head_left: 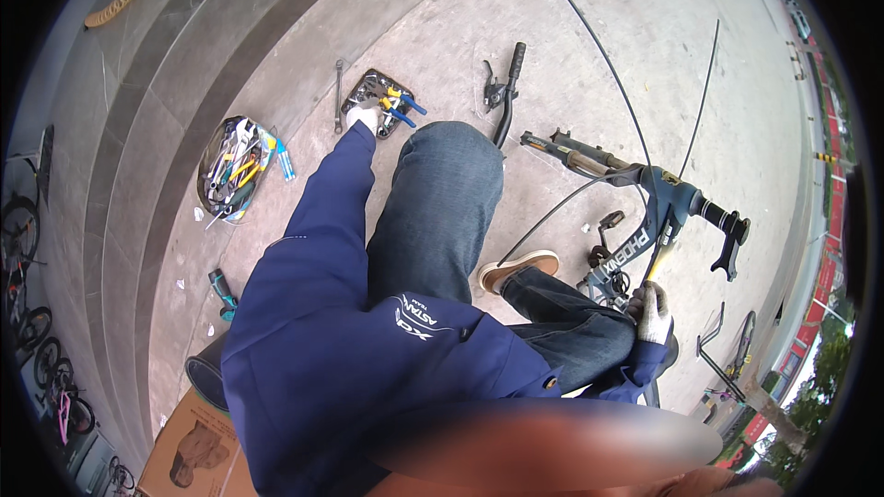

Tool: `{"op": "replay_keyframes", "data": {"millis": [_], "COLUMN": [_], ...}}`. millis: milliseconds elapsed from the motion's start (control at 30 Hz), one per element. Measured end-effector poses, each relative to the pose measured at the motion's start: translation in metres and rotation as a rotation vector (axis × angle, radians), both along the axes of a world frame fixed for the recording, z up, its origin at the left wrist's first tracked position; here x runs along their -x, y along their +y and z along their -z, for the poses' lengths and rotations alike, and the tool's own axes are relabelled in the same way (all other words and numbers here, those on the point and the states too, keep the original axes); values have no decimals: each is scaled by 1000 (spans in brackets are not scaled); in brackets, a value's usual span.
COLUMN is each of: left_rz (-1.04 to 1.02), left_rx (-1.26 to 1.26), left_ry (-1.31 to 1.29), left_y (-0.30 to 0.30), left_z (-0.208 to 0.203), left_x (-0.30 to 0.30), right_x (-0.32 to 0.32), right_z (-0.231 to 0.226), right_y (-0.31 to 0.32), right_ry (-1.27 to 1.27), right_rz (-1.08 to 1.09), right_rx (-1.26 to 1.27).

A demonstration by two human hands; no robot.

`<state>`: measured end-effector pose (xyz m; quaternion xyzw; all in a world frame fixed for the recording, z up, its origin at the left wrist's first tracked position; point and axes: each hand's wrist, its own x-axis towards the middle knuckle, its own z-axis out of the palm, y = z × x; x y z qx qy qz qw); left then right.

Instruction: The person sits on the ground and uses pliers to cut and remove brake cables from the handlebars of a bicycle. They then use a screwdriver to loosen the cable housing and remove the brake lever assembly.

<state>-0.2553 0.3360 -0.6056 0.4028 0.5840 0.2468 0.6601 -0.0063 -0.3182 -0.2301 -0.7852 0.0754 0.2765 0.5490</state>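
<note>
My left hand (365,116), in a white glove, reaches into a small black tray (378,73) of tools and small parts on the ground. Pliers with yellow and blue handles (401,113) lie across the tray beside it. The fingers are too hidden to show whether they are closed. Close to my right knee, my gloved right hand (653,315) is closed on the tube of a dark bicycle frame (635,244). Black cables (612,71) stick out from the frame's head area, and a fork reaches away to the left.
A wrench (338,97) lies left of the tray. Farther left stand a tool-filled container (230,170) and a teal power tool (221,294). A handlebar with brake lever (505,92) lies ahead. A cardboard box (191,451) is at lower left; stone steps (157,120) curve along the left.
</note>
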Motion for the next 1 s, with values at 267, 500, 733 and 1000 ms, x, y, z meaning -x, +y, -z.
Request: {"op": "replay_keyframes", "data": {"millis": [267,500,733,1000], "left_rz": [301,481,1298,1603], "left_rx": [-780,-887,-1223,-1222], "left_ry": [218,-358,-609,-538], "left_y": [8,-20,-143,-223], "left_z": [-89,-322,-483,-478], "left_x": [-24,-44,-80,-115], "right_x": [-7,16,64,61], "right_z": [2,-35,-101,-89], "right_y": [3,74,205,229], "right_ry": [-36,-455,-547,-634], "right_rz": [-60,-300,-481,-299], "right_rx": [31,166,-263,-494]}}
